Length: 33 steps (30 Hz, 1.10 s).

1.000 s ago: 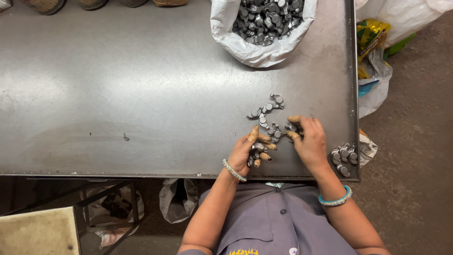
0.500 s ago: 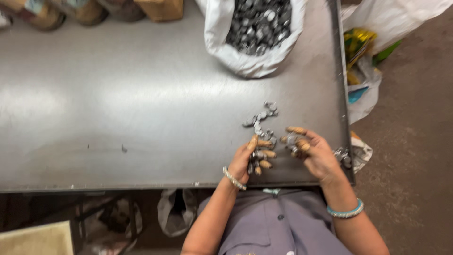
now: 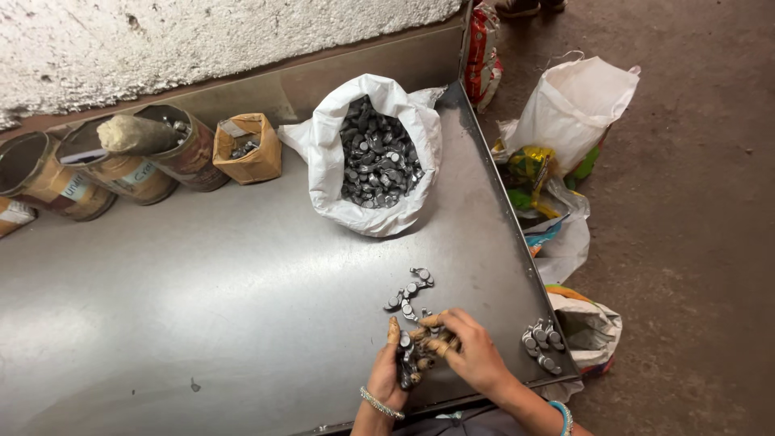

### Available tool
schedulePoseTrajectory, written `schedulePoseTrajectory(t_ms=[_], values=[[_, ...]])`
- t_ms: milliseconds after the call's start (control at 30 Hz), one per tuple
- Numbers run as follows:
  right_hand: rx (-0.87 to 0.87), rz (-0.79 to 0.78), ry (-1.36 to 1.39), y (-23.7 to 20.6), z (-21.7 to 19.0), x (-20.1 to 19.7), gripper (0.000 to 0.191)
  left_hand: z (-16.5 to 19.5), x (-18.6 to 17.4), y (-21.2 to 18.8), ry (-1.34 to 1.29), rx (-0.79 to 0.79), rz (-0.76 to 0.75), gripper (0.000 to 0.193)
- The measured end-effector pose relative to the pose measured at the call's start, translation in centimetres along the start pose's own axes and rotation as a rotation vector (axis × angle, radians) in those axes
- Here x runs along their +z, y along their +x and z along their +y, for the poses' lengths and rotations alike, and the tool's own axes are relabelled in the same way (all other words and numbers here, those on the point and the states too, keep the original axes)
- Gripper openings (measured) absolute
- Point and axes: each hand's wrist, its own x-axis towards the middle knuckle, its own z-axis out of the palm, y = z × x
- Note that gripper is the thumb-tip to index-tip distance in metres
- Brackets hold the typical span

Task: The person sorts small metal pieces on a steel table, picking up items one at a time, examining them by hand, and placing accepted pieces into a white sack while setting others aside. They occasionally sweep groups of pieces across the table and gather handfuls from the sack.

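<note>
Hands work close together at the near table edge (image 3: 242, 408): left hand (image 3: 397, 367) cupped around a stack of small grey metal parts (image 3: 406, 363), right hand (image 3: 472, 355) pinching at them with curled fingers. Spill risk: a loosened cup would likely drop parts off that edge. Loose parts (image 3: 409, 292) just beyond and 1 cluster (image 3: 542, 343) at the right rim could be knocked floorward.

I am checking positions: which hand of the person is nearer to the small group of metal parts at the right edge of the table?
Right. The right hand lies just left of that group of metal parts; the left hand is farther left, holding other parts.
</note>
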Motion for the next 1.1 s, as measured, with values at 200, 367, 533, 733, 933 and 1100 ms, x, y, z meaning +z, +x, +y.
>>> schedulePoseTrajectory(t_ms=[200,367,533,733,933,1100], values=[[-0.057,0.033,-0.320,-0.2,1.3,1.0,0.050,3.2,1.7,0.5,-0.002,0.026,0.044,0.064],[-0.110,-0.063,-0.441,-0.7,1.0,2.9,0.086,6.6,4.6,1.8,-0.006,0.071,0.052,0.072],[-0.078,-0.091,-0.494,-0.6,1.9,3.8,0.073,10.2,7.6,4.4,0.025,0.112,0.005,0.079],[-0.086,-0.047,-0.422,-0.3,4.0,4.4,0.057,15.8,12.0,9.8,-0.163,0.241,0.028,0.081],[-0.100,-0.006,-0.453,0.1,4.5,4.4,0.054,22.1,18.6,11.9,-0.155,0.545,-0.031,0.078],[-0.044,-0.054,-0.439,-0.3,3.6,3.9,0.059,22.9,18.9,11.7,-0.026,0.601,-0.142,0.073]])
